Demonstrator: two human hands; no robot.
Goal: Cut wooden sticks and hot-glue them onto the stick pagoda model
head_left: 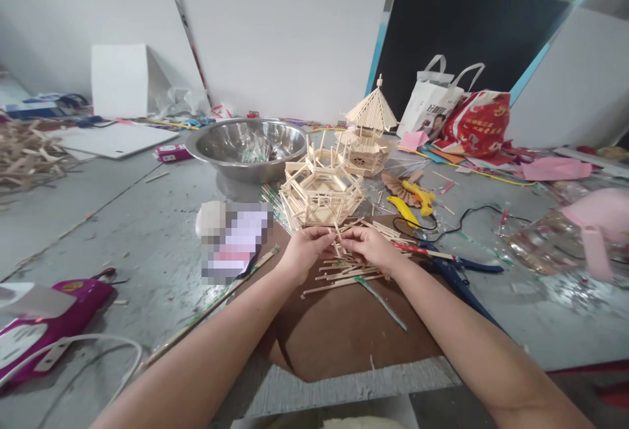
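Note:
My left hand (305, 252) is closed in a pinch, its fingertips close to those of my right hand (371, 249). A short wooden stick (338, 232) stands between the fingertips, with both hands on it. Just beyond them sits an open, many-sided stick framework (322, 186). Loose wooden sticks (344, 277) lie under and around my hands on a brown board (339, 337). A thin greenish strip (383, 304) rests on the board near my right wrist.
Behind the framework stands a stick pagoda (372, 121) with a pointed roof. A steel basin (246, 147) is at back left. Yellow glue gun (420, 198), blue-handled pliers (457, 285) and a clear jug (545, 239) lie right; a purple power strip (63, 321) lies left.

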